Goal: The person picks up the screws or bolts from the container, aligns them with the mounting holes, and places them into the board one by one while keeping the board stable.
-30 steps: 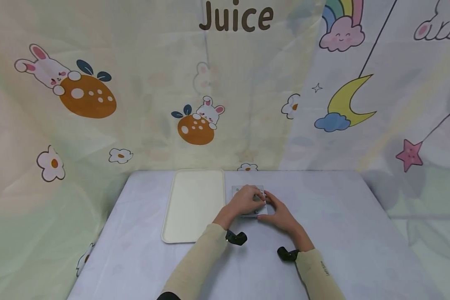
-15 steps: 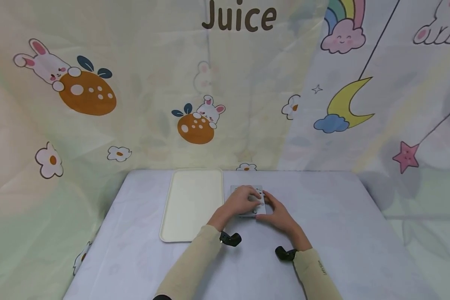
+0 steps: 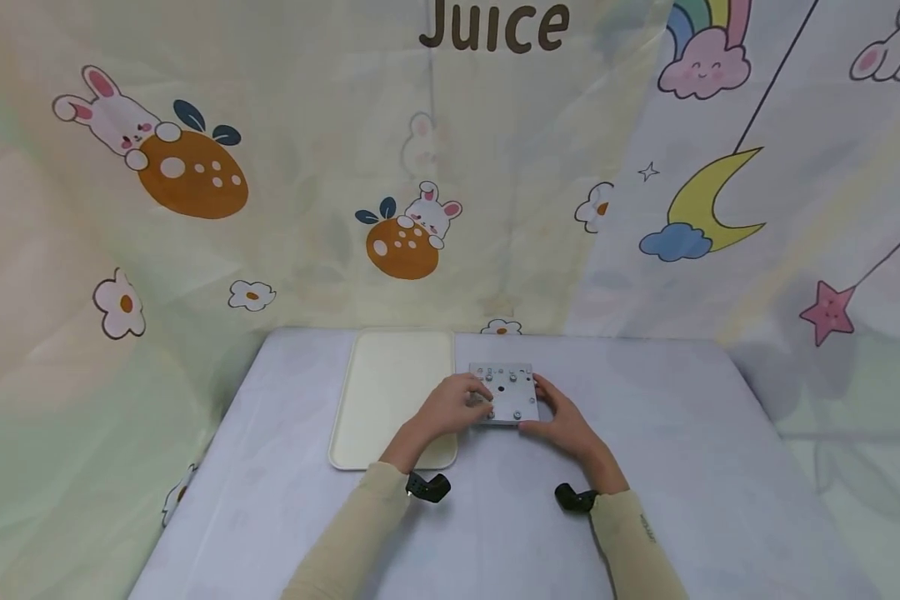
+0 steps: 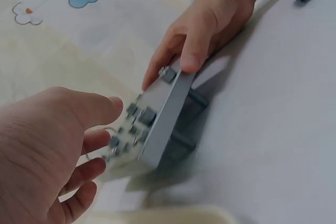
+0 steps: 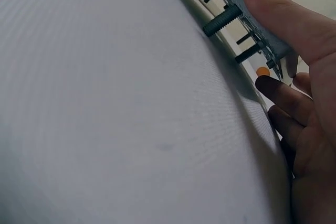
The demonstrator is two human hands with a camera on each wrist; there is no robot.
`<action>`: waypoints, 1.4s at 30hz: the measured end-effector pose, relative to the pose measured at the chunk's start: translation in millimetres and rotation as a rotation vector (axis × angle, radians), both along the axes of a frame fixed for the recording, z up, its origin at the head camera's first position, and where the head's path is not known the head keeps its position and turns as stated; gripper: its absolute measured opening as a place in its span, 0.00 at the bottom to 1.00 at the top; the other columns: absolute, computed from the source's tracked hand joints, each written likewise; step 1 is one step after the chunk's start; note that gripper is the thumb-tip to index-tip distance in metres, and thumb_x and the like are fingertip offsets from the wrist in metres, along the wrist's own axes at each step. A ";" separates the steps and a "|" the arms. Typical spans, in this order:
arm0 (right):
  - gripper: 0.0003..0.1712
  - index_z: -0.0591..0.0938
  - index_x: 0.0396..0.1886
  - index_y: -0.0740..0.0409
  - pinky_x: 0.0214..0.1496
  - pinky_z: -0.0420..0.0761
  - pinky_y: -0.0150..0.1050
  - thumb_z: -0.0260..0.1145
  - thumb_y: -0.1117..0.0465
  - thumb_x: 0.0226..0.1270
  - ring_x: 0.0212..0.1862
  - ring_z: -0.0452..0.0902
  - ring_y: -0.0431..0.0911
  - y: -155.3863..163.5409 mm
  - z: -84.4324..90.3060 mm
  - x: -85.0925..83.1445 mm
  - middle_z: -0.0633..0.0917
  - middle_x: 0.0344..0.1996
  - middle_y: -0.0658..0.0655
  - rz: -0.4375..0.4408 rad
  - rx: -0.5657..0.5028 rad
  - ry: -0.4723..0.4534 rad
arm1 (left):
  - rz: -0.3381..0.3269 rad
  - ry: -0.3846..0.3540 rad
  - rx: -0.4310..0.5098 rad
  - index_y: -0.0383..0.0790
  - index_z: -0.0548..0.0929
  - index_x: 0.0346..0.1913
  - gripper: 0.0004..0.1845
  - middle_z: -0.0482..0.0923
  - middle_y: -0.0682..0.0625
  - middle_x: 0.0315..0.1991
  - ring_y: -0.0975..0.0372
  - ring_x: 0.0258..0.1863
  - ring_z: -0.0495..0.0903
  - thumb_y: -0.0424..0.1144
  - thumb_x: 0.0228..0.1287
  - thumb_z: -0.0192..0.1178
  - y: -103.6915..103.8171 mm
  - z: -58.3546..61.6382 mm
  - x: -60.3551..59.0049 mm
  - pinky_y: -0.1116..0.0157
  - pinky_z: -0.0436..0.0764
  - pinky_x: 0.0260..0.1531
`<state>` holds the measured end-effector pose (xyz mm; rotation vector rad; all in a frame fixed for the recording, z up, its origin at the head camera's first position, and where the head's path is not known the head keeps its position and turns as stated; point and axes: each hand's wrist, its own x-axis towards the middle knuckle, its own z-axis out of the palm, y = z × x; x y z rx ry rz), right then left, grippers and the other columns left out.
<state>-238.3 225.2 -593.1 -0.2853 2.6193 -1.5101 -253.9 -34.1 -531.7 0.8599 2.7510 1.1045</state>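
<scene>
A small square grey metal plate (image 3: 506,392) with several bolts through it sits on the table right of the tray. My left hand (image 3: 459,405) holds its left edge, fingers curled at the bolt heads (image 4: 131,124). On the right side, my right hand (image 3: 562,417) grips it, with the thumb (image 4: 190,56) on the near edge and the fingers behind. In the left wrist view the plate (image 4: 163,114) is tilted, near edge raised. The right wrist view looks under the plate (image 5: 247,11), where threaded bolt shafts (image 5: 223,22) stick down above the cloth.
A cream rectangular tray (image 3: 393,392) lies just left of the plate, with nothing on it. The table (image 3: 667,467) is covered with a pale lilac cloth. A printed cartoon backdrop (image 3: 450,167) rises right behind the table's far edge.
My left hand has slid from the top of the plate to its left edge, uncovering the bolt heads. The right hand has stayed on the right side.
</scene>
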 end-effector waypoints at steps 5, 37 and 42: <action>0.65 0.56 0.77 0.46 0.72 0.46 0.57 0.81 0.41 0.41 0.73 0.53 0.53 -0.5 4.3 -4.7 0.73 0.64 0.57 0.004 -0.009 -0.024 | 0.086 0.037 -0.057 0.49 0.88 0.41 0.08 0.81 0.58 0.43 0.61 0.49 0.78 0.46 0.60 0.66 -32.3 0.8 5.8 0.60 0.76 0.50; 0.64 0.54 0.77 0.45 0.71 0.47 0.59 0.80 0.41 0.44 0.72 0.55 0.54 -0.6 0.9 2.0 0.73 0.63 0.57 0.000 -0.005 -0.032 | 0.612 0.148 -0.228 0.35 0.81 0.55 0.20 0.78 0.37 0.53 0.43 0.53 0.76 0.41 0.62 0.64 -215.7 -17.5 65.1 0.43 0.73 0.49; 0.64 0.54 0.77 0.42 0.71 0.48 0.59 0.80 0.40 0.43 0.72 0.54 0.54 0.9 0.7 0.4 0.72 0.64 0.56 0.000 0.015 -0.047 | 0.649 0.195 -0.252 0.35 0.81 0.55 0.21 0.78 0.36 0.52 0.41 0.51 0.77 0.40 0.61 0.64 -223.5 -22.9 65.6 0.41 0.73 0.44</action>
